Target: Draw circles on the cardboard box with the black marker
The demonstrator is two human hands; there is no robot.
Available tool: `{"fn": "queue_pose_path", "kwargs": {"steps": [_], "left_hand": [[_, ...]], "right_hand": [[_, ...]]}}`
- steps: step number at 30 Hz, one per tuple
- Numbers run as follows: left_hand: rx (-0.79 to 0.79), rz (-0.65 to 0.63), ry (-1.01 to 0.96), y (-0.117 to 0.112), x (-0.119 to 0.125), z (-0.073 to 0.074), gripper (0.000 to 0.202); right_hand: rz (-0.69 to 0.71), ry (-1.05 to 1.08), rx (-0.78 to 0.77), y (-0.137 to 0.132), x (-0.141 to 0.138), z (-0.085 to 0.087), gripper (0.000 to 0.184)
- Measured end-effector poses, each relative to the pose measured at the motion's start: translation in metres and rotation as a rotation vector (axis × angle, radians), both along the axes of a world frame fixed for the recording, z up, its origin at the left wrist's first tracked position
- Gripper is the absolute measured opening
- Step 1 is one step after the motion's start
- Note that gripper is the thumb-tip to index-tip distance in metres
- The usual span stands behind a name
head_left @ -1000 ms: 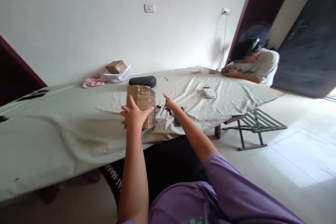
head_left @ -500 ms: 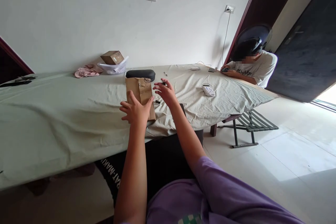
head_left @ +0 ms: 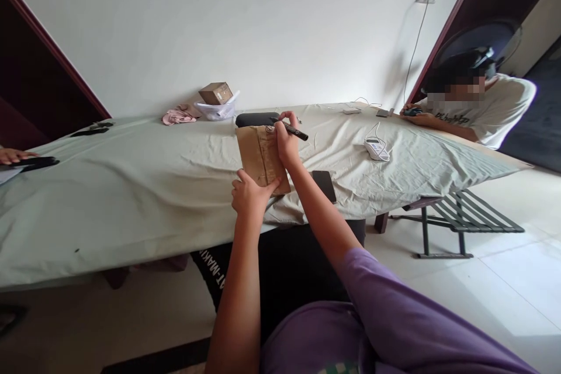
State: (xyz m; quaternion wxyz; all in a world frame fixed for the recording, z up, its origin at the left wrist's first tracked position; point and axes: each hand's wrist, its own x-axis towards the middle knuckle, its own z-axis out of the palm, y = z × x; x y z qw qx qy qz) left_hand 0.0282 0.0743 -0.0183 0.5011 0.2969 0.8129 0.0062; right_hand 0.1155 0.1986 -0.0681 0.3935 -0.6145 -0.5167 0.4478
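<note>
A flat brown cardboard box (head_left: 253, 152) lies on the cloth-covered table in front of me, with dark scribbled marks near its far right corner. My left hand (head_left: 250, 191) grips the near end of the box, thumb across the top and fingers curled at the left edge. Pinched in my right hand (head_left: 287, 139) is a black marker pen (head_left: 296, 131), its tip pointing left at the far right part of the box. The hand hides part of that corner, so I cannot tell whether the tip touches. Just behind the box lies a dark oblong case (head_left: 256, 119).
A dark flat object (head_left: 324, 186) lies right of my forearm. Farther right is a white corded device (head_left: 377, 149); a person (head_left: 486, 105) sits beyond. Behind left stand a pink cloth (head_left: 180, 114) and a plastic tub (head_left: 218, 108) with a small box. Another person's hand (head_left: 13, 156) shows far left.
My right hand has come to the box's far right corner with the marker. My left hand has closed from spread fingers onto the near end. The view has turned left.
</note>
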Motion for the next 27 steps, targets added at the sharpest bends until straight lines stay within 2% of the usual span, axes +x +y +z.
{"fn": "queue_pose_path", "kwargs": {"steps": [2,4,9,12,14,18,21,24,27], "left_hand": [[0.026,-0.007,0.033,-0.009,0.005,0.002,0.101],[0.043,-0.027,0.049,-0.017,0.012,0.002,0.1],[0.033,-0.073,0.014,-0.026,0.025,-0.008,0.099],[0.104,-0.065,0.042,-0.028,0.021,-0.017,0.083],[0.22,-0.042,0.091,-0.031,0.013,-0.026,0.067],[0.59,0.114,0.083,-0.043,-0.005,-0.045,0.041],[0.838,0.243,-0.021,-0.049,-0.013,-0.05,0.037],[0.947,0.355,-0.109,-0.046,-0.016,-0.044,0.039],[0.953,0.415,-0.172,-0.036,-0.017,-0.031,0.037]], "right_hand": [[-0.004,-0.033,0.066,0.001,-0.003,0.005,0.014],[-0.01,-0.044,0.057,0.001,-0.004,0.006,0.018],[-0.047,0.08,0.041,0.003,0.002,-0.002,0.021],[-0.119,0.207,0.012,0.003,0.004,-0.005,0.029],[-0.151,0.287,-0.049,0.002,0.003,-0.001,0.041],[-0.146,0.41,-0.127,-0.004,-0.001,0.023,0.062],[-0.117,0.416,-0.134,-0.009,0.0,0.048,0.065],[-0.075,0.385,-0.137,-0.016,0.006,0.067,0.066],[-0.038,0.307,-0.111,-0.024,0.01,0.077,0.066]]}}
